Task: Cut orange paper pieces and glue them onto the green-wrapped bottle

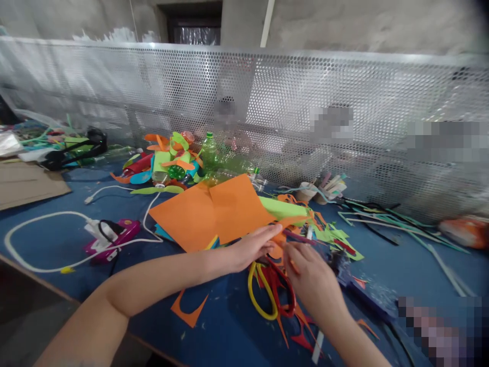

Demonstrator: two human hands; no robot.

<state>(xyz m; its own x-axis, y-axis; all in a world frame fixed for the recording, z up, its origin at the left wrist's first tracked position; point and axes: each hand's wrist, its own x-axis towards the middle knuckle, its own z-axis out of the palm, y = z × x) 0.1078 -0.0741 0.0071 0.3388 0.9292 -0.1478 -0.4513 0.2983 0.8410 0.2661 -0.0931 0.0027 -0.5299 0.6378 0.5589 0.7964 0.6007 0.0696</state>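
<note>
My left hand (254,248) reaches across the table with its fingers close together. At its fingertips is a cut piece of orange paper (296,221), which the hand seems to pinch. Close beside it, my right hand (311,270) has its fingers curled at the near edge of the orange paper; its fingertips are partly hidden. Scissors with one yellow and one red handle (263,290) lie just below the hands, their blades hidden. Large orange sheets (233,209) lie beyond my left forearm. A green paper roll (284,208) is behind the hands.
Green bottles (209,153) and paper-decorated bottles stand at the back before a perforated metal screen (198,86). A purple power strip (124,233) with a white cable lies left. A dark blue glue gun (361,295), paper scraps and thin strips (397,224) lie right.
</note>
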